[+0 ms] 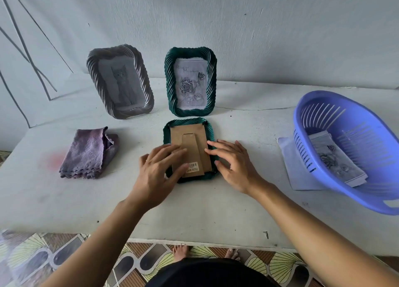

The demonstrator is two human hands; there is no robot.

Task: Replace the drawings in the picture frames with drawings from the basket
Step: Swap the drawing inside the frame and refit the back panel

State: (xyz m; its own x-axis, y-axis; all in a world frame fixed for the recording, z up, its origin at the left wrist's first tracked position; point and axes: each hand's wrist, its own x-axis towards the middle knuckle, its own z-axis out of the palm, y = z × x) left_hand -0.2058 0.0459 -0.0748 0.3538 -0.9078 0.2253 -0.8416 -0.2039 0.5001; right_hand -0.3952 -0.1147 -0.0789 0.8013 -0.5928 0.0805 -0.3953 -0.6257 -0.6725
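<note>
A dark green picture frame lies face down in the middle of the white table, its brown cardboard back and stand facing up. My left hand rests with straight fingers on the left side of that back. My right hand touches the frame's right edge with spread fingers. Behind it a second green frame stands upright holding a rose drawing. A grey frame with a cat drawing leans at the back left. The blue plastic basket at the right holds rose drawings.
A folded purple cloth lies left of the face-down frame. A loose sheet of paper sticks out from under the basket. The wall rises right behind the standing frames. The table's front edge is near my body, patterned floor tiles below.
</note>
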